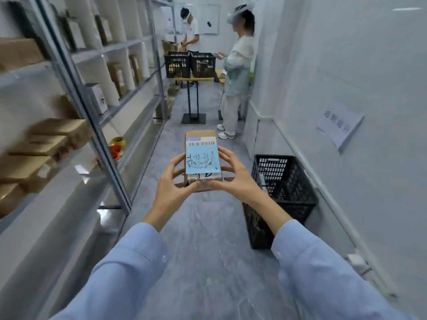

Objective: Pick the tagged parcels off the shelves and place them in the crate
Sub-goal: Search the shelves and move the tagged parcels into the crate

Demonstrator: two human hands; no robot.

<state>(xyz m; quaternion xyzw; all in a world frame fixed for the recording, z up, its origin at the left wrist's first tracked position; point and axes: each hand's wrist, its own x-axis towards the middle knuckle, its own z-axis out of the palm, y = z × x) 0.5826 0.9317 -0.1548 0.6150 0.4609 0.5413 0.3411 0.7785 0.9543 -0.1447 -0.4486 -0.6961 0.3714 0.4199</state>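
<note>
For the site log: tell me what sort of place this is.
Likely a parcel storeroom or sorting room. Metal shelves on the left hold cardboard boxes, the left hand and right hand hold a parcel with a barcode and blue tag, and a black crate stands on the floor.

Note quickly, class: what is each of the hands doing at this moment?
Left hand: grips the tagged parcel on its left side.
Right hand: grips the same parcel on its right side.

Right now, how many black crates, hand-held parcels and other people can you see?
Black crates: 3, the floor crate and two table crates
Parcel in hand: 1
Other people: 2
Total: 6
</note>
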